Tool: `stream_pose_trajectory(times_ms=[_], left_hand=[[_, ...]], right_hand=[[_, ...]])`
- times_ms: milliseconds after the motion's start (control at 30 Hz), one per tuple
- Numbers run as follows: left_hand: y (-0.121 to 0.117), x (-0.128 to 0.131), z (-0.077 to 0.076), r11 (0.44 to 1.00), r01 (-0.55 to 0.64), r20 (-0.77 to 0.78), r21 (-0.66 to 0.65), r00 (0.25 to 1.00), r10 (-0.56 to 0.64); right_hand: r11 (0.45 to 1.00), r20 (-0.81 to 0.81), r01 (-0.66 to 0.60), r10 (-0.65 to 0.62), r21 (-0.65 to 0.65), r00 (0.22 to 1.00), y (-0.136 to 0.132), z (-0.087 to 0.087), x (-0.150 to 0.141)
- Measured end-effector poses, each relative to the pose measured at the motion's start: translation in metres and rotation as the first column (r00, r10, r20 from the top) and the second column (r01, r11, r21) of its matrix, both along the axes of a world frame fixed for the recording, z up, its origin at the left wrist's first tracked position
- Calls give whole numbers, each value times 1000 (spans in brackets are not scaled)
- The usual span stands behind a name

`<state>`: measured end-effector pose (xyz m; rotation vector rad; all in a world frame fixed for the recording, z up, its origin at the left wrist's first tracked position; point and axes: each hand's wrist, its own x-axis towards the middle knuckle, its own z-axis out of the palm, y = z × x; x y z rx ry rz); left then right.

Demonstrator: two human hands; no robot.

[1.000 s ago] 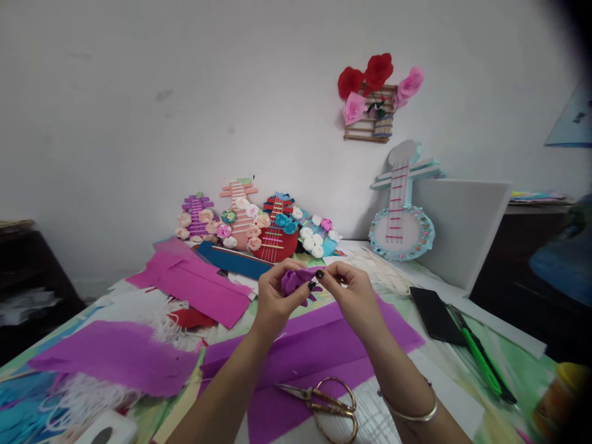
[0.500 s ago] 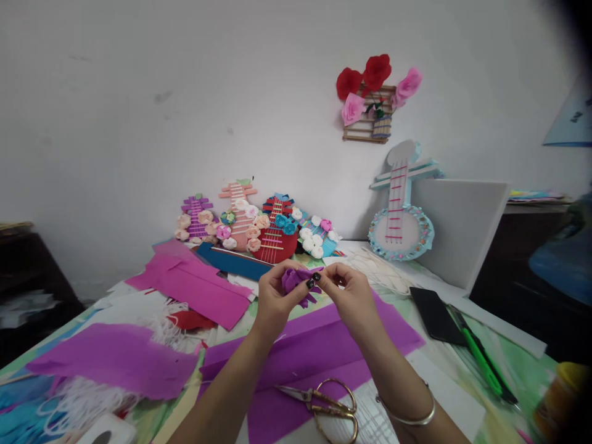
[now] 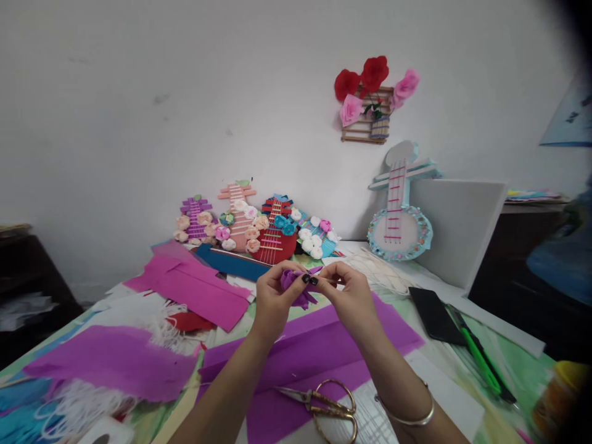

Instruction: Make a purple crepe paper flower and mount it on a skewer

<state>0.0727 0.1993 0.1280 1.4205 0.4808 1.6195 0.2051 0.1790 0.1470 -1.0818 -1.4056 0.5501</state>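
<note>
A small purple paper flower [image 3: 300, 297] is held up over the table between my two hands. My left hand [image 3: 276, 297] is closed around its left side, with the thumb pressed on the petals. Thumb and fingers of my right hand [image 3: 346, 290] pinch the flower's right edge, close to the left thumb. Below them lies a wide sheet of purple crepe paper [image 3: 319, 342] with a fold along it. Gold-handled scissors [image 3: 319, 401] rest on the paper, nearer to me, with the blades pointing left.
Several decorated model lutes [image 3: 277, 243] lean along the wall, and a larger pale blue one [image 3: 400, 228] stands to their right. Pink paper [image 3: 198, 290] and another purple piece [image 3: 120, 361] lie left. A black phone [image 3: 435, 314] and green-handled cutter [image 3: 481, 364] lie right.
My hands have shifted very slightly, and the thumbs have come closer together on the flower. The flower has turned a little. The things on the table stay put.
</note>
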Motion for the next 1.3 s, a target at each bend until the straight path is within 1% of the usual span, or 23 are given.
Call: stream_pose_trajectory(times_ms=[100,200,300,400,500,667,833,933,1067,1300], left_hand=[[0,1,0,998,-58,-25,-21,998,57],[0,2,0,996,-67,-9,-63,998,67],[1,1,1,995,-80,-2,-56,997,80],[4,-1,1,993,-121,-12,12,993,121],[6,-3,2,992,-116,-17,57,993,117],[6,-6,2,994,-58,-30,88,998,60],[5,-7,3,994,-67,-31,92,997,70],[5,-8,4,994,-58,-39,91,997,62],[3,-9,4,996,-25,-67,88,997,31],[5,-9,5,992,-29,-54,120,998,36]], right_hand=[[993,121,56,-69,106,990,-2,1,0],[977,251,103,-149,188,956,-5,0,1],[980,350,84,-143,178,926,-4,0,5],[986,400,75,-130,148,907,-2,1,9],[986,374,90,-137,140,917,0,2,12],[995,303,69,-90,78,949,1,1,11],[997,205,62,-71,50,976,1,0,8],[1000,122,26,-28,16,992,1,1,7],[999,43,-35,36,-37,998,0,2,6],[997,-26,-46,44,-63,999,0,2,5]])
